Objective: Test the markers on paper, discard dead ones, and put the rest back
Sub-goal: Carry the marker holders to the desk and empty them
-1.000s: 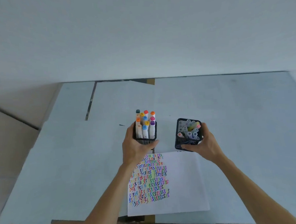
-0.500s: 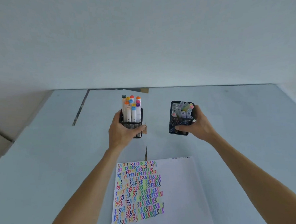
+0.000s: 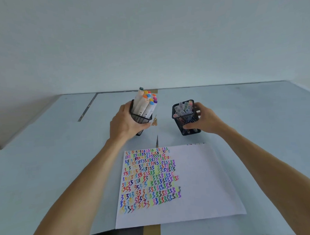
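Note:
My left hand (image 3: 125, 123) grips a black mesh cup (image 3: 141, 119) that tilts to the right, with several white markers (image 3: 145, 103) with coloured caps sticking out of it. My right hand (image 3: 205, 120) holds a second black mesh cup (image 3: 185, 121), upright on the table, in which several pale markers (image 3: 183, 107) sit low. The two cups are apart, side by side. In front of them lies a white sheet of paper (image 3: 199, 183), its left half covered with rows of coloured squiggles (image 3: 148, 178).
The table (image 3: 45, 168) is covered with pale blue-grey sheets, with seams and a brown gap (image 3: 155, 121) between the cups. A plain wall rises behind the table's far edge. The near edge runs along the bottom of the view.
Both hands have carried the cups away from the paper toward the far side of the table. The left cup now tilts to the right. The view has tipped, so the paper shows in full.

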